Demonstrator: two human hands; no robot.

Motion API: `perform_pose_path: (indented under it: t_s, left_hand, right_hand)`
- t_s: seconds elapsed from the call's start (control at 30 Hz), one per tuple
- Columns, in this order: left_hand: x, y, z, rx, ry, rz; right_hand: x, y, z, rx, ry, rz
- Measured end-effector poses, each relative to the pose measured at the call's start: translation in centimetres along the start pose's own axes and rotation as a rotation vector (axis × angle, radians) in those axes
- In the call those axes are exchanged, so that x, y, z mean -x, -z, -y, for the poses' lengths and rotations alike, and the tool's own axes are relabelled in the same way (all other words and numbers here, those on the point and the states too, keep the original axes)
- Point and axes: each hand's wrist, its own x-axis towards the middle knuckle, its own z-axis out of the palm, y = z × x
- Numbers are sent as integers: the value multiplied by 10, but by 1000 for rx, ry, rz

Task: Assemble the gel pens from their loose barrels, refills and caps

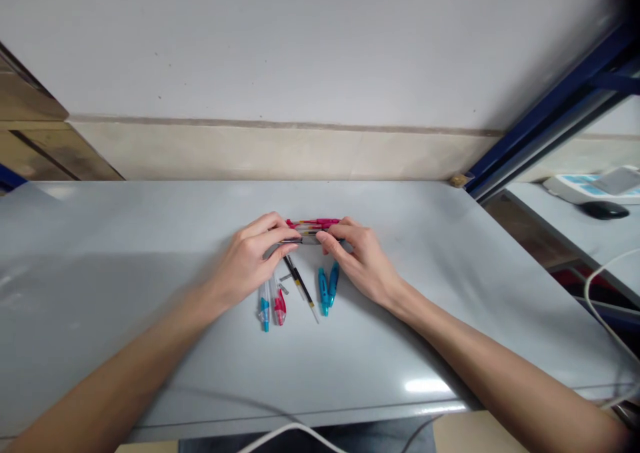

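Note:
My left hand (255, 250) is closed in a pinch on a thin dark pen refill (291, 241). A short distance to its right, my right hand (363, 256) has thumb and fingers drawn together; what they hold is mostly hidden. Behind the fingertips lie pink pens (325, 221), partly covered by both hands. Black pen refills (299, 281) rest at a slant below the hands. Clear barrels with a blue clip (265, 310) and a pink clip (280, 308) lie below my left hand. Two blue grip barrels (324, 292) sit below my right hand.
Everything lies on a grey table (200, 373) against a wall (280, 150). A blue metal frame (540, 106) rises on the right. Beyond it are a black mouse (605, 210) and a white device (575, 186). A white cable (295, 428) crosses the front edge.

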Motion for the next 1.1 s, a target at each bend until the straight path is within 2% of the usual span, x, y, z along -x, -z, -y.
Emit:
perform_pose_path:
  t_s: [0.27,0.6,0.8,1.0,1.1]
  left_hand:
    - [0,1,-3,7,-44,-41]
    - [-2,4,6,-80,14,-22]
    - [-3,5,1,-107,-35,-101]
    - [-3,6,4,-83,-15,-51]
    - [-3,7,5,-97,-24,-65]
  right_hand:
    - [0,-1,-1,-39,-44,27]
    - [-3,3,-1,-105,-105,-81]
    - [0,2,5,-129,-204,-11]
    - [-1,6,7,-155,-137,-98]
    - [-3,9,5,-160,-139,-90]
